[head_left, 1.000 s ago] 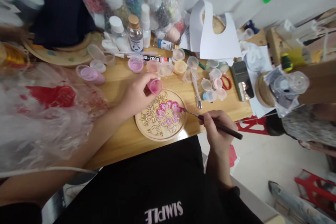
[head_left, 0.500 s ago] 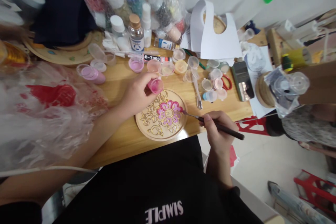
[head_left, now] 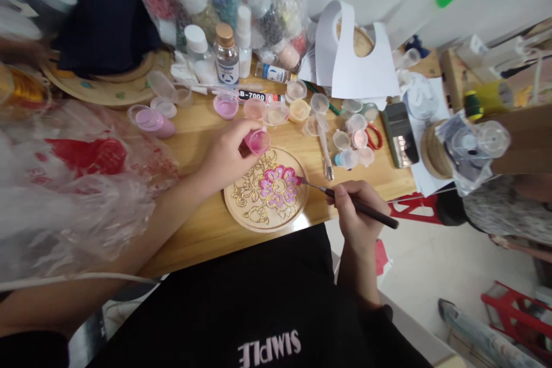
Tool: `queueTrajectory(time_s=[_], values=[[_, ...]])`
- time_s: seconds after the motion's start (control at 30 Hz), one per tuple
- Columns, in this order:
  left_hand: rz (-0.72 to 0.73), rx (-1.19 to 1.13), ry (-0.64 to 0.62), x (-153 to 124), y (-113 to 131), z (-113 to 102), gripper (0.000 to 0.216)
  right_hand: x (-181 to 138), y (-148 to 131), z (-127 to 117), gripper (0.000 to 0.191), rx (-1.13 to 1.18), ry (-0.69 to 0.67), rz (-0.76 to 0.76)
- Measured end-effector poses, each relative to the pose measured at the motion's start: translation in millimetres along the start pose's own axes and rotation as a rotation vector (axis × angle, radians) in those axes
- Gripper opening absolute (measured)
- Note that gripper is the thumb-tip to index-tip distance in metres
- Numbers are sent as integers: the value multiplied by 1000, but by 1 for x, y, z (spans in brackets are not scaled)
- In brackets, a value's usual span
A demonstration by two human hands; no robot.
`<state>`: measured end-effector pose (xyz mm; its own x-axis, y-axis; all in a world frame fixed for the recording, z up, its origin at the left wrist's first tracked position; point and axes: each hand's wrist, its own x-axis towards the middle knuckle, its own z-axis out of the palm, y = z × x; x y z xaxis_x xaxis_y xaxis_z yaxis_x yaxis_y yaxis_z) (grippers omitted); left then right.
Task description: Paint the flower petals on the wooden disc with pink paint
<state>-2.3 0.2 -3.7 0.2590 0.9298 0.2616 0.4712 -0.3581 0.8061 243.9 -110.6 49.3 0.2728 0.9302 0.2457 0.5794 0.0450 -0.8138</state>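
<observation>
A round wooden disc (head_left: 241,210) with gold flower outlines lies at the front edge of the wooden table (head_left: 198,230). Its central flower (head_left: 278,185) is painted pink. My left hand (head_left: 226,155) holds a small pot of pink paint (head_left: 257,141) just above the disc's upper edge. My right hand (head_left: 357,215) grips a thin dark paintbrush (head_left: 371,214), whose tip touches the flower's right petal.
Several small paint pots (head_left: 297,109), some open, stand behind the disc beside glue tubes, bottles (head_left: 226,60) and bags of beads. Red-handled scissors (head_left: 374,137) and a dark phone (head_left: 399,133) lie at the right. Crumpled clear plastic (head_left: 73,184) covers the left side.
The brush tip has shifted slightly along the right petal of the pink flower. My left hand and its pot have stayed in place.
</observation>
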Motion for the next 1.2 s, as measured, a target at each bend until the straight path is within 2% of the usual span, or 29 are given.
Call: queueTrajectory(time_s=[0.33,0.67,1.2], values=[[-33,13,-20,1,2,-1,21,-3,2,-4,24,-26,19,7],[-47,3,-21,1,3,-2,21,-7,-1,-7,21,11,-28,-2],[-43,10,-16,1,4,-2,22,-2,1,2,24,-10,25,15]])
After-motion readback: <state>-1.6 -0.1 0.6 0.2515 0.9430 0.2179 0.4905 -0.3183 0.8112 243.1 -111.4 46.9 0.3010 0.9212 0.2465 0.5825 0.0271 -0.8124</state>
